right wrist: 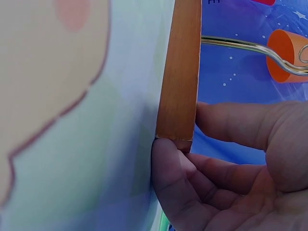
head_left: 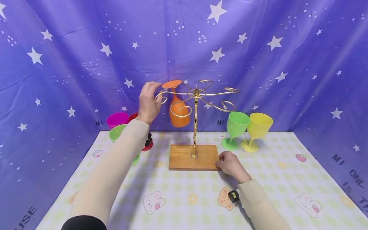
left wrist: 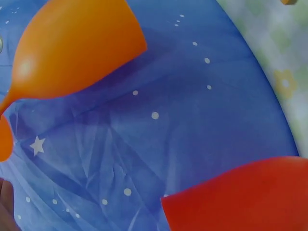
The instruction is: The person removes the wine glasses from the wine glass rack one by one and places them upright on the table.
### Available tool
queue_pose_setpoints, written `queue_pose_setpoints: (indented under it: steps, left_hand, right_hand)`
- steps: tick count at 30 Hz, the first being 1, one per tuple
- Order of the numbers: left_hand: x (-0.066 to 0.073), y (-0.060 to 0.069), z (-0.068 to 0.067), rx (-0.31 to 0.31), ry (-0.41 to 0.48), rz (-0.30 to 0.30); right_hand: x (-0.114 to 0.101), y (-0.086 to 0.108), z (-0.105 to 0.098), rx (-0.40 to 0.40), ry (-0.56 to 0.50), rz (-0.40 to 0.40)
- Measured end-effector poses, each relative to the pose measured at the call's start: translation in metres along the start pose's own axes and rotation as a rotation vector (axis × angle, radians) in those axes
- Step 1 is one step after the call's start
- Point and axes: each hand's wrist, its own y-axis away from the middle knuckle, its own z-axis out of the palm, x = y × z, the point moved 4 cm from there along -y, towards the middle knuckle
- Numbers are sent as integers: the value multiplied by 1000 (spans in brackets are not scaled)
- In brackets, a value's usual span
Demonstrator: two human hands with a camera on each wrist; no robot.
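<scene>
A gold metal wine glass rack [head_left: 195, 121] with curled arms stands on a wooden base [head_left: 184, 159]. An orange goblet [head_left: 179, 111] is upside down and tilted among the rack's left arms, its foot uppermost. My left hand [head_left: 149, 102] pinches the left edge of that foot, beside a curled wire end. In the left wrist view the orange goblet's bowl [left wrist: 77, 53] shows, with only a bit of finger at the lower left. My right hand [head_left: 231, 164] grips the base's front right corner. The right wrist view shows the thumb [right wrist: 236, 122] on top and other fingers at the edge.
Light green [head_left: 237, 123] and yellow [head_left: 259, 124] goblets stand upright at the right. At the left, magenta [head_left: 116, 119], red [left wrist: 250, 197] and green [head_left: 116, 131] goblets stand partly behind my left arm. A starry purple cloth [head_left: 184, 48] hangs behind the table.
</scene>
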Motion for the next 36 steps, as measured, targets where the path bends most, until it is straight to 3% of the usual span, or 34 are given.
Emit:
queue_pose_setpoints:
  steps: [4,9,18,36]
  left_hand:
    - [2,-1,1,14,12,49]
    - [2,-2,1,23,44,60]
    - [4,-6,2,-46,107,116]
    - [14,-8,-8,28,55,213]
  right_hand:
    - [-1,0,1,3,-1,4]
    - [-3,0,2,-1,-4,-6]
    - [-1,-2,3,1,-4,-12]
    - [-1,0,1,-4,-5,1]
